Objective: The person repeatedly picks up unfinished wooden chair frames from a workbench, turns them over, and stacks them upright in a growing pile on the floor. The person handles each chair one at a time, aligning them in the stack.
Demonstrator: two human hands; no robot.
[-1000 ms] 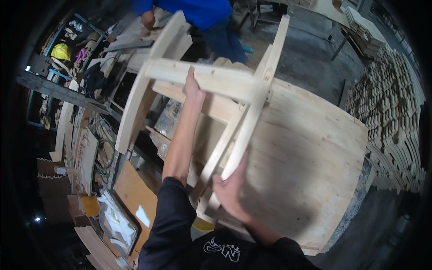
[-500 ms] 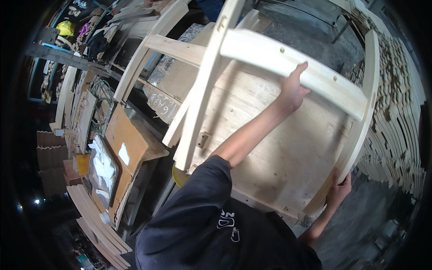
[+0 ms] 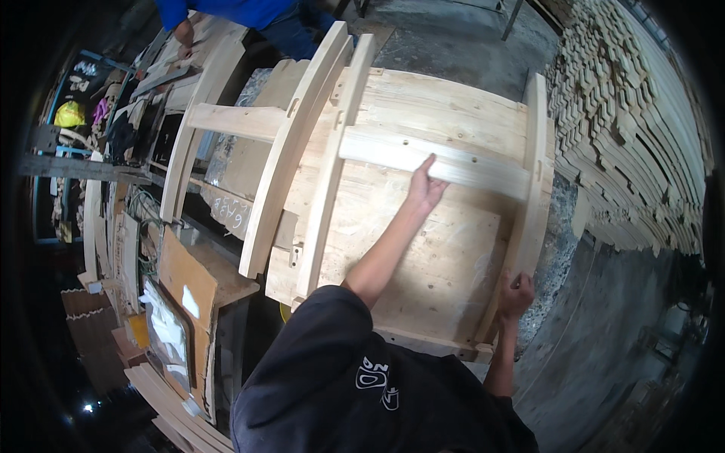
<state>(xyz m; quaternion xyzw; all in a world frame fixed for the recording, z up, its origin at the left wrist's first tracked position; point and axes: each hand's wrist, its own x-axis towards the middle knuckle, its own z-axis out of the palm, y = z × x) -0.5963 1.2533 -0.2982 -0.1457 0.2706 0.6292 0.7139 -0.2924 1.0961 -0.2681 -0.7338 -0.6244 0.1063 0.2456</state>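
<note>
Pale H-shaped wooden frame point(image 3: 377, 150): our left grip point(image 3: 428, 189) clamps its crossbar point(image 3: 479, 170), right grip point(image 3: 516, 294) its right leg point(image 3: 537, 181).
Second pale wooden frame point(image 3: 281, 170) crowds close left; stacked wavy wooden pieces point(image 3: 627, 143) rise right.

- held frame point(image 3: 377, 146): pale cream, dk holes on crossbar
- panel under it point(image 3: 430, 294): lt tan, faint grain, brn specks
- worker's tee point(image 3: 302, 362): blk w/ wht print
- far-L co-worker's top point(image 3: 257, 13): brt blue
- R stack point(image 3: 627, 181): lt tan, wavy zigzag patt.
- far-L bag point(image 3: 69, 114): yel
- near-L board point(image 3: 202, 332): orange-brn, wht patch
- R floor point(image 3: 604, 325): dk gry
</note>
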